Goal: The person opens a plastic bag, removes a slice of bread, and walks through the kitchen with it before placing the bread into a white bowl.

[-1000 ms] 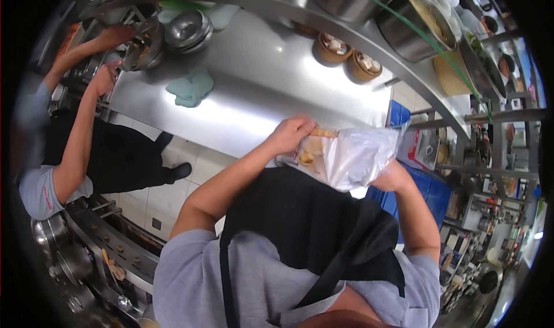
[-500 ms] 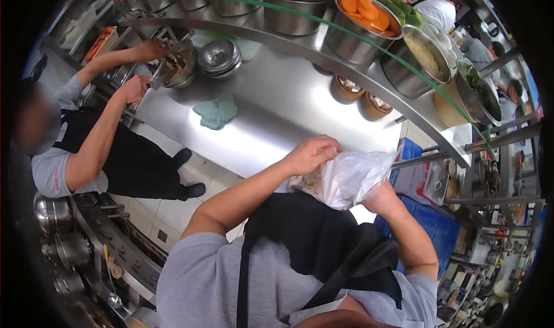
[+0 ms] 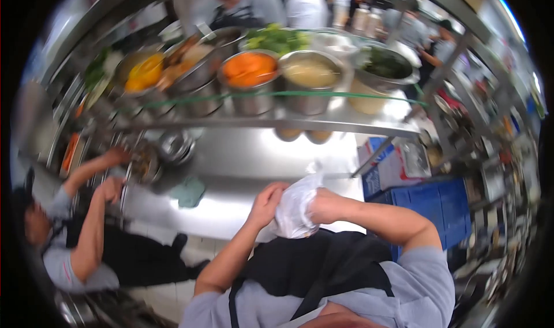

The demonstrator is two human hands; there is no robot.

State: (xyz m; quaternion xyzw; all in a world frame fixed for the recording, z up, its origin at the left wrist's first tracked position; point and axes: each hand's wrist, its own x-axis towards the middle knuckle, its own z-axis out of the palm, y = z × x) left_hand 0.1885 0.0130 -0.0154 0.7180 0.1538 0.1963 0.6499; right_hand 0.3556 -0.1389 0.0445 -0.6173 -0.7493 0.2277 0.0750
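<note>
A white, partly see-through plastic bag (image 3: 295, 213) is held upright in front of my black apron, at the near edge of the steel table (image 3: 248, 155). My left hand (image 3: 267, 204) is closed on the bag's left side, fingers curled around the plastic. On the opposite side, my right hand (image 3: 326, 206) is closed at the bag's upper part, its fingertips hidden by plastic. What lies inside the bag cannot be made out. A crumpled green cloth (image 3: 188, 192) lies on the table, left of my hands.
Above the table runs a steel shelf (image 3: 259, 125) carrying pots of sliced carrots (image 3: 250, 69), broccoli (image 3: 278, 39) and other ingredients. At the left, a co-worker's hands (image 3: 115, 183) are near a steel bowl (image 3: 147, 161). Stacked bowls (image 3: 175, 147) stand beside it. Blue crates (image 3: 433, 209) stand right.
My view has tilted up, showing more of the shelf and people behind it. The bag looks narrower and more upright, with my hands closer together. The co-worker's hands remain by the bowl.
</note>
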